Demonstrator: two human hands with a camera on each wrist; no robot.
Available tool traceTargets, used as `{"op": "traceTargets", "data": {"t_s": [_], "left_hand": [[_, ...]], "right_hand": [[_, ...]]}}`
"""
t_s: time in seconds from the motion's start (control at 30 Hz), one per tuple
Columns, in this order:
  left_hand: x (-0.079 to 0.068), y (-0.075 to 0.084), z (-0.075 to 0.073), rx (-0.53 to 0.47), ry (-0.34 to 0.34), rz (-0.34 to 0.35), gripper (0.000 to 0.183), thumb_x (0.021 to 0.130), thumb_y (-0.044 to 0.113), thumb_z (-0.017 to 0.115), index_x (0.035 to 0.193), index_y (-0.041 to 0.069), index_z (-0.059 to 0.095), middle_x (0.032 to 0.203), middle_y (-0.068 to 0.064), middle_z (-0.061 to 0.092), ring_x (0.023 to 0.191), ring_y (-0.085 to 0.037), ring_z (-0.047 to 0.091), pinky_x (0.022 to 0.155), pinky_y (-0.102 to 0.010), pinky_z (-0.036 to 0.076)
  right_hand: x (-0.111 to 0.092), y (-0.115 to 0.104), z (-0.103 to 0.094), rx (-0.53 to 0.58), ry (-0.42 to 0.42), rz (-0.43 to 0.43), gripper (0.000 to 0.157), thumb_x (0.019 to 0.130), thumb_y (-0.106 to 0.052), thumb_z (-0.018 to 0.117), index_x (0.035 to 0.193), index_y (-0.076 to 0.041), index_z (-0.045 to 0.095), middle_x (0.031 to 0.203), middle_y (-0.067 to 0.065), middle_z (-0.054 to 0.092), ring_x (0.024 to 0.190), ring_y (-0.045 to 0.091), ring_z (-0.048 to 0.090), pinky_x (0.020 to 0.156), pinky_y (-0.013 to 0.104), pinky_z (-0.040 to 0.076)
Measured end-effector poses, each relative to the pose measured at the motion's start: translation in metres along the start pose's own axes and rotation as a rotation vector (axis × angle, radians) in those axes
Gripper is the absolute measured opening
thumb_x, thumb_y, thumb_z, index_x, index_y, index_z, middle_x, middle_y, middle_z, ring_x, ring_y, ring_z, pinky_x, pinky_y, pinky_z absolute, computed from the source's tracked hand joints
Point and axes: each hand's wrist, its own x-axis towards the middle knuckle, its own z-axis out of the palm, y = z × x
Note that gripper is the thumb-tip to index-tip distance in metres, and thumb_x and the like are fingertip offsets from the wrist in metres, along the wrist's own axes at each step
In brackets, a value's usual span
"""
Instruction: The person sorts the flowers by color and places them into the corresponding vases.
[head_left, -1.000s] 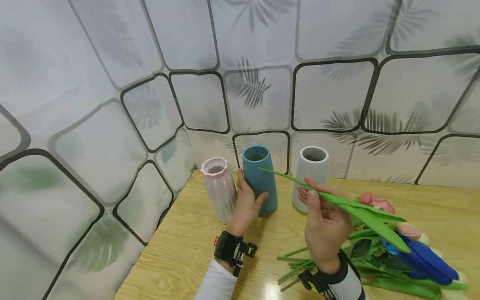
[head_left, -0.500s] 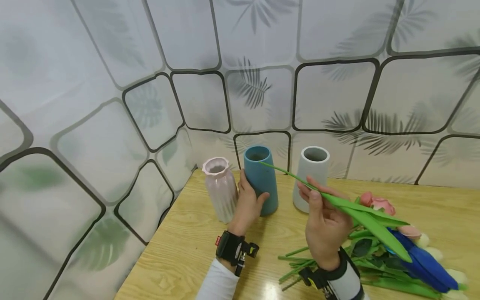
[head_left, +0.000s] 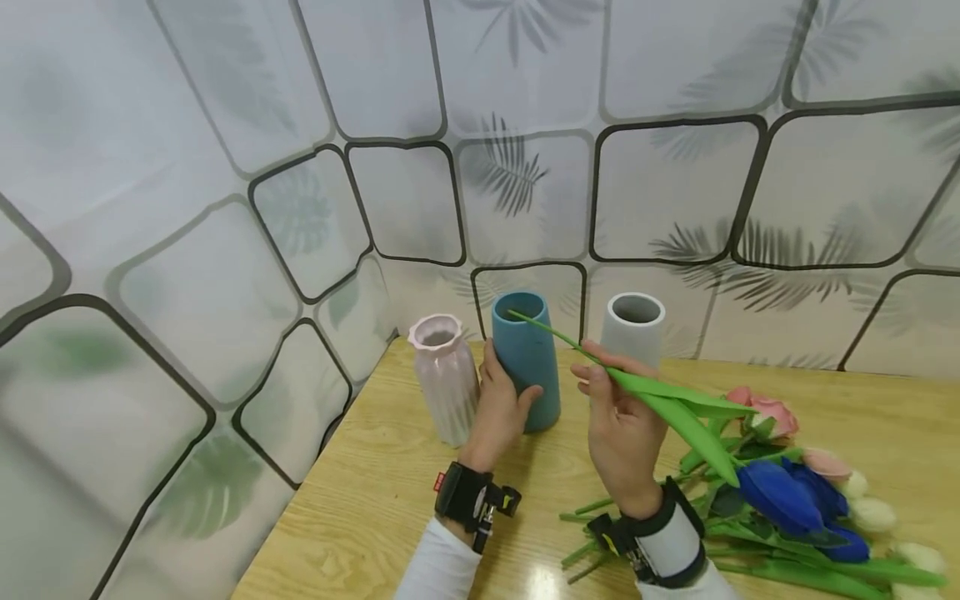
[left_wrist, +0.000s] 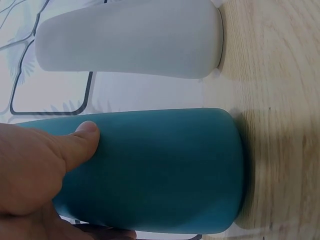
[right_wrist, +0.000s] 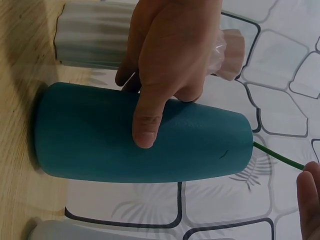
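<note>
My left hand (head_left: 498, 408) grips the teal vase (head_left: 531, 358) from its left side, thumb across the front. The vase stands upright on the wooden table. My right hand (head_left: 626, 429) pinches the green stem of an artificial blue flower (head_left: 780, 497), whose long leaves (head_left: 686, 408) trail to the right. The tip of that stem (head_left: 543, 325) is at the teal vase's mouth; in the right wrist view the stem (right_wrist: 277, 155) meets the rim. A pale pink fluted vase (head_left: 444, 379) stands left of the left hand. Behind the right hand is a white vase (head_left: 633, 333), partly hidden.
Several artificial flowers lie in a pile at the right, with a pink rose (head_left: 776, 417), cream blooms (head_left: 873, 515) and cut stem ends (head_left: 588, 550) pointing left. A patterned curtain (head_left: 667, 192) hangs close behind the wooden table (head_left: 360, 500).
My right hand has moved left with the blue flower, bringing its stem tip from in front of the teal vase to its mouth. My left hand keeps its grip on the vase.
</note>
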Motion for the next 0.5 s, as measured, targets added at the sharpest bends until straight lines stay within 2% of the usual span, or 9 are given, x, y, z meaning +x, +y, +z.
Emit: {"op": "traceTargets", "data": {"t_s": [0.2,0.33,0.5], "left_hand": [[0.001,0.0,-0.002,-0.012,0.025,-0.011,0.095,0.095,0.02,0.069,0.156,0.0,-0.001,0.153,-0.034,0.022,0.14,-0.045,0.033,0.11,-0.055,0.036],[0.001,0.001,-0.003,-0.006,0.016,-0.027,0.095,0.095,0.022,0.068,0.157,0.003,-0.002,0.153,-0.033,0.022,0.139,-0.045,0.035,0.109,-0.055,0.037],[0.002,0.002,-0.001,0.003,-0.001,-0.047,0.096,0.095,0.022,0.068,0.157,0.004,-0.003,0.154,-0.032,0.021,0.14,-0.045,0.034,0.109,-0.055,0.037]], "right_hand": [[0.014,0.003,0.008,-0.174,-0.06,0.058,0.02,0.098,0.007,0.054,0.115,0.005,0.064,0.109,0.016,0.068,0.076,0.006,0.068,0.067,0.018,0.054],[0.028,0.004,0.013,-0.274,-0.097,0.1,0.019,0.101,-0.002,0.053,0.116,0.001,0.065,0.107,0.014,0.064,0.065,0.011,0.065,0.058,0.017,0.05],[0.041,0.007,0.019,-0.386,-0.152,0.15,0.02,0.104,-0.011,0.052,0.117,0.0,0.063,0.114,0.011,0.068,0.057,0.017,0.063,0.05,0.018,0.044]]}}
